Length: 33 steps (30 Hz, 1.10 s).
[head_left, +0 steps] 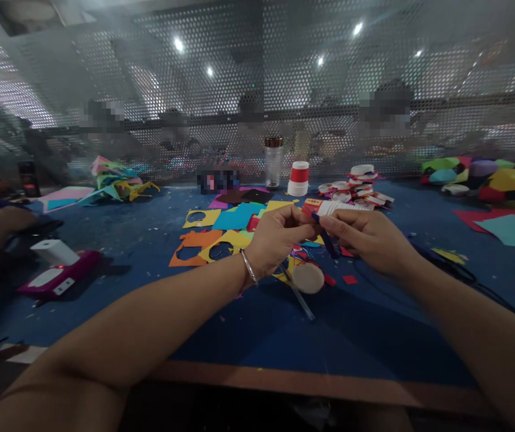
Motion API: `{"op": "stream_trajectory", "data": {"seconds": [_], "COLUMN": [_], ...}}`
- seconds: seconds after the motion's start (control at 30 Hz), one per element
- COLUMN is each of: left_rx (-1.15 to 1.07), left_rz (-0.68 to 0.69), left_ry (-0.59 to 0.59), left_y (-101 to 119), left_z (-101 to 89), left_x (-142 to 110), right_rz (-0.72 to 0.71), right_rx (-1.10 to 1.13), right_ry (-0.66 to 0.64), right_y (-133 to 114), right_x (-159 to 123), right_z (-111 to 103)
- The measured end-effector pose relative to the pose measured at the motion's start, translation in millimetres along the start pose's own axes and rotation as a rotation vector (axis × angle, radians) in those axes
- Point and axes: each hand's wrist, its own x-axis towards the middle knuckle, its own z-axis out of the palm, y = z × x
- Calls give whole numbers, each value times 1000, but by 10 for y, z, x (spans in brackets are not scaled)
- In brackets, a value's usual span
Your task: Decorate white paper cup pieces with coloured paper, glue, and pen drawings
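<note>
My left hand (280, 235) and my right hand (365, 235) meet above the middle of the table, thumbs and fingertips pinched. Between them is a narrow dark blue strip (329, 245), its loose end hanging down; its material is unclear. Below the hands lies a pale round disc (308, 279). Beside it a clear thin stick (301, 299) slants toward the table's front. Small red paper scraps (350, 279) lie to the right of the disc. Just behind my fingers, white paper cups (343, 207) lie on their side in a nested stack.
Cut coloured paper sheets (238, 217) spread left of my hands. A red-and-white cup stack (299, 179) and a glass bottle (274, 165) stand behind. At left sits a magenta device (62, 276) with a white block. Dark cables (464, 273) run at right.
</note>
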Motion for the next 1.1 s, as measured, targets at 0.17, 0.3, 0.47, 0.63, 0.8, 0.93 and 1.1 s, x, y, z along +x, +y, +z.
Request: {"op": "stream_trajectory", "data": {"seconds": [0.17,0.3,0.47,0.63,0.8,0.93,1.1], "left_rx": [20,12,-13,8,18,58,125], "left_rz": [-5,-4,-27,-23,-24,-25,75], "left_ry": [12,-8,-22,19,67,62,65], "left_y": [25,29,23,29,61,64,59], "left_z": [5,5,14,17,3,-7,-5], "left_x": [-10,-5,-7,-22,-12,2,0], "right_rz": [-23,-32,-34,-38,13,-1,44], "right_rx": [-16,-36,-11,-1,-63,-316,-593], "right_ry": [-6,-8,0,67,142,130,-19], "right_y": [1,18,9,5,27,82,251], "right_x": [-6,-6,0,-1,25,82,141], "right_z": [-1,-1,-2,-9,-47,-85,-98]}}
